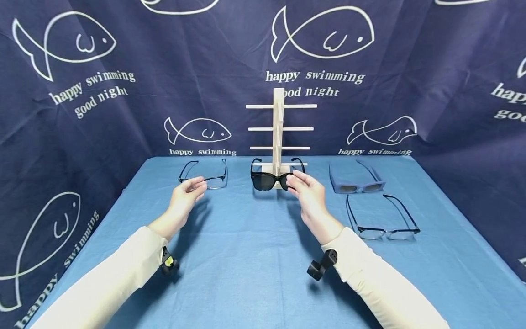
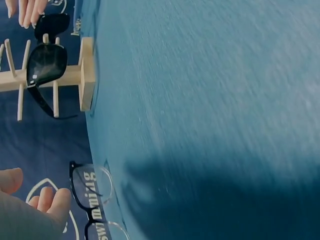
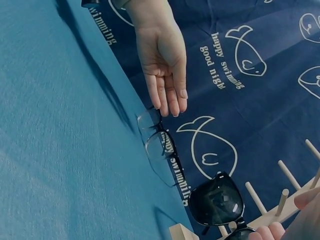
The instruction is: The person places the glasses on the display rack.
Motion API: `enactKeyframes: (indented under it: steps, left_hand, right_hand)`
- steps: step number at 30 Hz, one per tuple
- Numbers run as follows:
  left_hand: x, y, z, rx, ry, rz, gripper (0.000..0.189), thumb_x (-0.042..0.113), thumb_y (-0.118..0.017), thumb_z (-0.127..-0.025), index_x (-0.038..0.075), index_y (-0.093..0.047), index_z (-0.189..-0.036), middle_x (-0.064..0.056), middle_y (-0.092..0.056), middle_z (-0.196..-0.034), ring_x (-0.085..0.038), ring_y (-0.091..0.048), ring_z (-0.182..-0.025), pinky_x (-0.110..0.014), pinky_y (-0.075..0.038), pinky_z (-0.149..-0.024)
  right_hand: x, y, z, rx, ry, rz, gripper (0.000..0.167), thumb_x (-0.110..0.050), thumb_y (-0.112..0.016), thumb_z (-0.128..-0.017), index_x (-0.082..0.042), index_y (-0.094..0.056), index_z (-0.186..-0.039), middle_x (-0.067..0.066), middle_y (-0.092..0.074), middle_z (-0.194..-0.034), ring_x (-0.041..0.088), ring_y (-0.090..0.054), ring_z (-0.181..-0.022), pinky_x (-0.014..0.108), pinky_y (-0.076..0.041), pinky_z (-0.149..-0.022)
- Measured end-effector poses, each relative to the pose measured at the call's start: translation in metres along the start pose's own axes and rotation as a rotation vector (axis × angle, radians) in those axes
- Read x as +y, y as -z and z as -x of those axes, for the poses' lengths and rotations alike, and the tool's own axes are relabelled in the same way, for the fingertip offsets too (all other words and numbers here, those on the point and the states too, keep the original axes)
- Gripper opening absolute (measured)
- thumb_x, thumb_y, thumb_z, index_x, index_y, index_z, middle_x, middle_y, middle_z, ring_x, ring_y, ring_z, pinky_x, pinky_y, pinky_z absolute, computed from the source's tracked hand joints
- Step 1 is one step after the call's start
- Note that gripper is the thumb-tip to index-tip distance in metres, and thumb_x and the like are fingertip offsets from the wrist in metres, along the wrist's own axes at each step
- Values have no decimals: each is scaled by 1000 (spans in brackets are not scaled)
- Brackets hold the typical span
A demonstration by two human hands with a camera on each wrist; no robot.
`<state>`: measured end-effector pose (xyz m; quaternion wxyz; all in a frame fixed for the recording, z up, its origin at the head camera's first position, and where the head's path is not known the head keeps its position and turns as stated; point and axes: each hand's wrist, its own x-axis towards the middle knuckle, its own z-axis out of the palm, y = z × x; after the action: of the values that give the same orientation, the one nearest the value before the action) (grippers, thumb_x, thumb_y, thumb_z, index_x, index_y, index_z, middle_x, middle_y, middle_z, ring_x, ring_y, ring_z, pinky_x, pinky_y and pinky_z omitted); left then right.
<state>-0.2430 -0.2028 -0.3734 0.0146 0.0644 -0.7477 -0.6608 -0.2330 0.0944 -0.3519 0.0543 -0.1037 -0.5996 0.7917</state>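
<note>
Black sunglasses (image 1: 264, 181) with dark lenses stand in front of the lowest pegs of a wooden display rack (image 1: 278, 98), temples pointing back. My right hand (image 1: 311, 196) pinches them at their right end, its fingers covering part of that lens. My left hand (image 1: 181, 203) hovers near a pair of clear-lensed glasses with a dark upper rim (image 1: 215, 183) and hides their left lens in the head view. Its fingers are extended and hold nothing, as the right wrist view shows of the left hand (image 3: 165, 70).
Blue-framed sunglasses (image 1: 357, 187) lie right of the rack. Nearer, another pair of half-rimmed glasses (image 1: 386, 232) lies with temples pointing back. A blue cloth (image 1: 246, 274) covers the table. Behind hangs a dark blue curtain (image 1: 238, 55) with white fish and lettering.
</note>
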Motion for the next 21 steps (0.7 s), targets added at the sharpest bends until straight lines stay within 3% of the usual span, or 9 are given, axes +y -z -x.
enactKeyframes:
  steps: [3, 5, 10, 14, 18, 21]
  left_hand:
    - [1, 6, -1, 20, 3, -5, 47, 10, -57, -98, -4, -44, -141, -12, -59, -127, 6, -58, -96, -19, -49, -102]
    - [2, 11, -2, 36, 3, 0, 47, 10, -57, -97, -3, -45, -141, -11, -60, -125, 8, -58, -94, -17, -49, -101]
    - [7, 25, -4, 71, -4, 10, 49, 11, -58, -97, -3, -43, -142, 5, -62, -109, 9, -58, -92, -29, -44, -110]
    - [9, 35, -6, 73, -9, 12, 51, 12, -58, -97, -4, -41, -143, 17, -60, -97, 9, -57, -91, -32, -42, -112]
    - [9, 41, -8, 72, -8, 8, 52, 13, -58, -97, -4, -40, -143, 15, -60, -99, 10, -57, -91, -22, -47, -106]
    - [8, 43, -10, 75, 1, -5, 53, 15, -58, -97, -3, -40, -144, 8, -61, -108, 9, -56, -93, -23, -46, -107]
  right_hand:
    - [0, -2, 2, -4, -13, 10, 39, -5, -65, -91, 5, -57, -129, 20, -64, -122, 13, -69, -90, 37, -54, -100]
    - [0, -4, 4, -4, -24, 18, 38, -5, -66, -91, 5, -58, -127, 15, -68, -114, 13, -69, -89, 33, -56, -96]
    - [2, -9, 7, -23, -36, 43, 37, -6, -66, -91, 5, -60, -125, 4, -69, -101, 7, -68, -82, 28, -58, -91]
    - [1, -10, 8, -27, -49, 62, 37, -9, -66, -91, 4, -60, -126, 11, -69, -111, 4, -67, -78, 33, -56, -97]
    - [1, -14, 9, -28, -60, 62, 38, -10, -66, -91, 4, -60, -126, 13, -68, -113, 4, -67, -77, 37, -53, -101]
    - [2, -18, 10, -25, -57, 46, 38, -9, -67, -90, 5, -60, -125, 11, -68, -109, 8, -70, -81, 38, -53, -101]
